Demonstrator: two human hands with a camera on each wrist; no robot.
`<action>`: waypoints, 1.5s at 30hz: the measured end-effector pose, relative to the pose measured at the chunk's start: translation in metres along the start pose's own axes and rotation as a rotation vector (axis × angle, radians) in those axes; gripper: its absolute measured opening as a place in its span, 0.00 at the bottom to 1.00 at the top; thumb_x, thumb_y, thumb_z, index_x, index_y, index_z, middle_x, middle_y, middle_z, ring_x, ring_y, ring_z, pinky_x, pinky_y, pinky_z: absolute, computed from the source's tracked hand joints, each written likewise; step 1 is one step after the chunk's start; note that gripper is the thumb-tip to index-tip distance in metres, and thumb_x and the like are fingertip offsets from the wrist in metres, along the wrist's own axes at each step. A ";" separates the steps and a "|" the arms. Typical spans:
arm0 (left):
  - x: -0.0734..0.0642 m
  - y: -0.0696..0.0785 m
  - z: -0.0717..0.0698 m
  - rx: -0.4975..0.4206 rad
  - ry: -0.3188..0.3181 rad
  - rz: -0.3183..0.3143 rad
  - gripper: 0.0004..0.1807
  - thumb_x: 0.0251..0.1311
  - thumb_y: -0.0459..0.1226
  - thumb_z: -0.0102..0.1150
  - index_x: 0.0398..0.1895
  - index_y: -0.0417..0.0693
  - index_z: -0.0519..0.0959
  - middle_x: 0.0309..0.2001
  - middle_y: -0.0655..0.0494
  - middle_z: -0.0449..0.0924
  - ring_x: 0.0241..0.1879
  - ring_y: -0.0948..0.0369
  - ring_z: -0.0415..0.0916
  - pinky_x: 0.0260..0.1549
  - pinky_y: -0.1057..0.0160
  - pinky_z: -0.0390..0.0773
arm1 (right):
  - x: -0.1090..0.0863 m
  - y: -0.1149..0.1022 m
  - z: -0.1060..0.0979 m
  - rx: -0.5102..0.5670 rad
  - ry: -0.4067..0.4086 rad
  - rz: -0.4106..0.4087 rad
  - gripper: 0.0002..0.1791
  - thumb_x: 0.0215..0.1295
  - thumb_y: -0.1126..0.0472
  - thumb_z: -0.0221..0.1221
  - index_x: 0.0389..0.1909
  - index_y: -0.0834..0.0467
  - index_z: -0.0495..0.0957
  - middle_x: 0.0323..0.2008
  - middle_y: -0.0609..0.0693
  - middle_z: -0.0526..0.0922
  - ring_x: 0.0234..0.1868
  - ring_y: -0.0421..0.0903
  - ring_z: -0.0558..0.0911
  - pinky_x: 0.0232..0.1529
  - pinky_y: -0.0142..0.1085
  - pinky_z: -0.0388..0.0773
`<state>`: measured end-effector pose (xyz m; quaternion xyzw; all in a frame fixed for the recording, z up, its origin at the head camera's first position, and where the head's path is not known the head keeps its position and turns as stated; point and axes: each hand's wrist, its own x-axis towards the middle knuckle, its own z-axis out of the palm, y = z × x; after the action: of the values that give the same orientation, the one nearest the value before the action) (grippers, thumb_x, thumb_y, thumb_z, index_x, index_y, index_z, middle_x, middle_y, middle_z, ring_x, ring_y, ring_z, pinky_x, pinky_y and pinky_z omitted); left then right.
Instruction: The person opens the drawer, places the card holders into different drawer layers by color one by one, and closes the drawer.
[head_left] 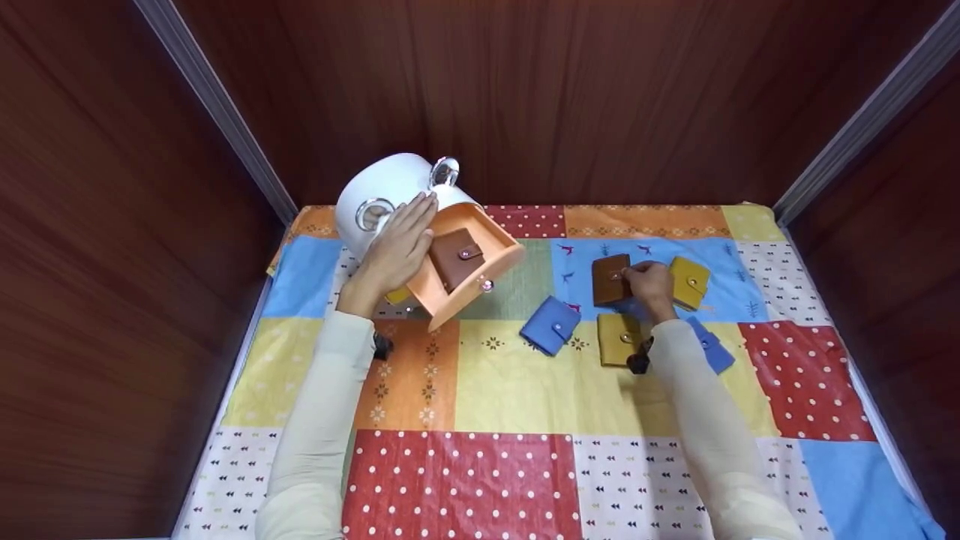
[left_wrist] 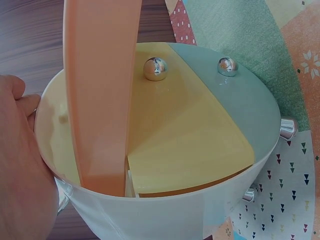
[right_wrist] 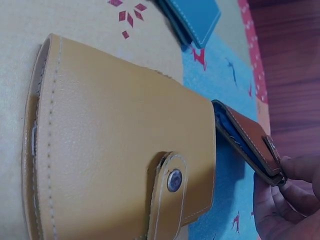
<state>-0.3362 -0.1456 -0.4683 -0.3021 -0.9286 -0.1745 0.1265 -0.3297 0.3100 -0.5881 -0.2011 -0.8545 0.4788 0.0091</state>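
- Pinching a brown wallet (head_left: 609,283) between curled fingers (right_wrist: 301,168): the right hand (head_left: 651,286).
- Resting against the white container (head_left: 388,177), fingers extended, gripping nothing: the left hand (head_left: 397,251).

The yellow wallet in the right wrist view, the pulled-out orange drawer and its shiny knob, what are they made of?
The yellow wallet looks like leather or imitation leather, softly shiny with stitched edges; I can't tell which. The orange drawer is probably plastic: smooth, evenly coloured. The knob could be metal or chrome-coated plastic, judging by its bright shine.
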 end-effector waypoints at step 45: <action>0.000 -0.002 0.000 -0.016 0.029 0.014 0.26 0.71 0.41 0.30 0.71 0.49 0.49 0.71 0.58 0.44 0.70 0.59 0.37 0.67 0.58 0.38 | -0.014 -0.052 -0.009 0.035 0.074 -0.183 0.13 0.63 0.54 0.55 0.42 0.57 0.79 0.38 0.52 0.80 0.36 0.47 0.78 0.30 0.39 0.75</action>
<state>-0.3377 -0.1466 -0.4690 -0.3068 -0.9231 -0.1855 0.1387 -0.3327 0.2885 -0.5384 -0.1394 -0.8599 0.4832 0.0880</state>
